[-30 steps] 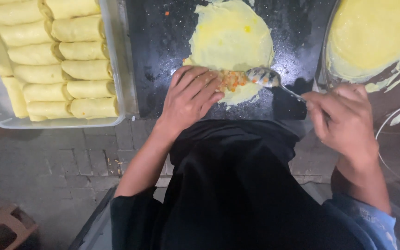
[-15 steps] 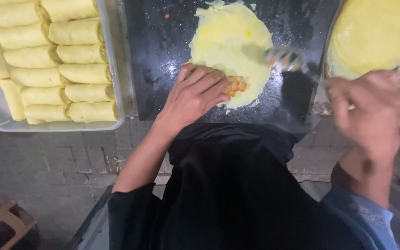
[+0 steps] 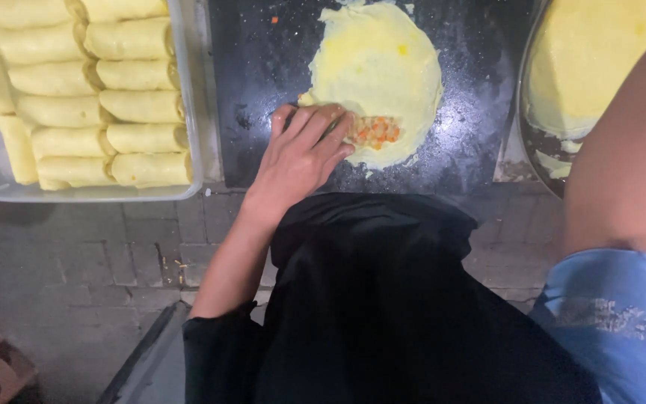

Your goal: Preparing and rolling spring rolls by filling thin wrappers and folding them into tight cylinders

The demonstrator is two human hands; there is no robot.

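Note:
A round pale yellow wrapper (image 3: pixel 379 63) lies flat on a dark board (image 3: pixel 256 67). An orange diced filling (image 3: pixel 377 130) sits on its near edge. My left hand (image 3: pixel 304 150) rests on that near edge, fingers laid over the wrapper just left of the filling. My right forearm (image 3: pixel 626 150) reaches up along the right side of the view; the right hand itself is past the top edge and hidden. No spoon shows now.
A clear plastic tray (image 3: pixel 197 112) on the left holds several rolled yellow wrappers in rows. At the right a metal pan (image 3: pixel 528 142) carries a stack of flat yellow wrappers. Below is a paved brick floor, and dark cloth covers my lap.
The right hand, which held a spoon over the filling, has lifted up and to the right out of view. The left hand stays on the wrapper's near edge.

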